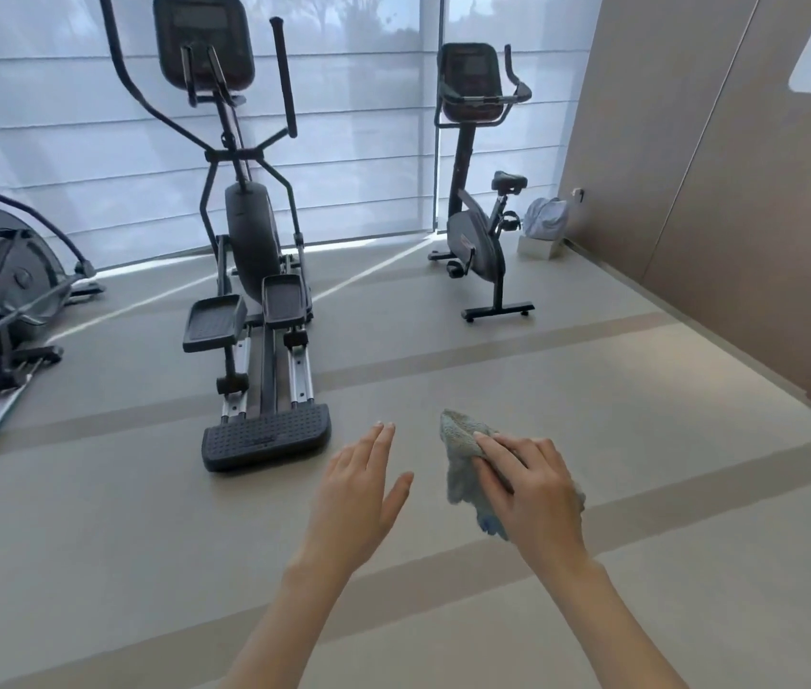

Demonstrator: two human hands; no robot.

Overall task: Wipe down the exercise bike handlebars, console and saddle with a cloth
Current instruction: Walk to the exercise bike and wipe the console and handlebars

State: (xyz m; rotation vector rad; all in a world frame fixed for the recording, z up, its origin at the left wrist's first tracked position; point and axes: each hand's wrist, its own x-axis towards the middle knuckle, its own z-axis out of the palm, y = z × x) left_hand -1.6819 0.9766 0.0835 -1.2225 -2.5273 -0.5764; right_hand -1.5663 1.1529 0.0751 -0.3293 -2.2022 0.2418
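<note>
Head view, hands first. Right hand (527,482): fingers curled round a blue-grey cloth (460,455), held in the air above the floor (642,489). Left hand (361,487): flat, fingers straight, holding nothing. Exercise bike (480,191): far right by the window blind (368,141), well apart from both hands. Elliptical trainer (249,231): centre. Pale bag (546,217): behind the bike, near the wall.

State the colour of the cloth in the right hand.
Pale grey-blue cloth, brighter blue at its lower edge; head view.
</note>
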